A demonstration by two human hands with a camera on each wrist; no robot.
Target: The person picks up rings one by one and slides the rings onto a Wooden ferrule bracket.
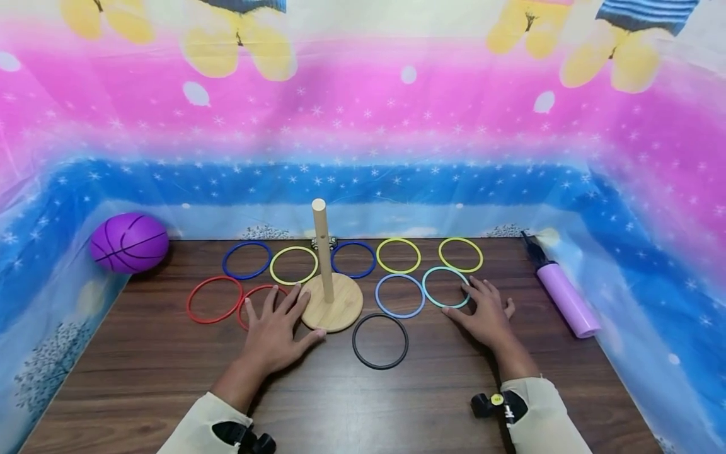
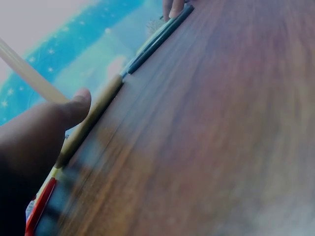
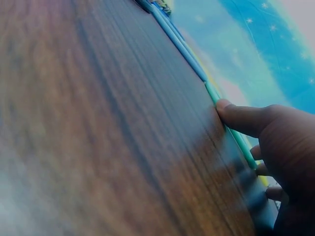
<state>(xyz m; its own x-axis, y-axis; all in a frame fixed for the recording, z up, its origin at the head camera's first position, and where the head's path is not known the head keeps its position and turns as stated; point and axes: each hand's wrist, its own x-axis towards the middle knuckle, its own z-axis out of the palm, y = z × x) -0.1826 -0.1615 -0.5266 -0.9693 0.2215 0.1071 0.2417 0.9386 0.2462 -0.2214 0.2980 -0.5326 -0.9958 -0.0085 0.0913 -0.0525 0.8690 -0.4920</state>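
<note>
A round wooden base carries an upright wooden post. My left hand has its fingers spread at the base's left side, the thumb by its front edge; it partly covers a red ring. In the left wrist view the thumb lies just beside the base. My right hand is at a mint-green ring, thumb at its near rim and a fingertip at its right rim. The right wrist view shows that thumb against the mint ring, other fingers partly hidden.
Flat on the table lie a black ring, a light blue ring, another red ring, and several blue and yellow rings along the back. A purple ball stands at left, a pink hand pump at right. Printed cloth surrounds the table.
</note>
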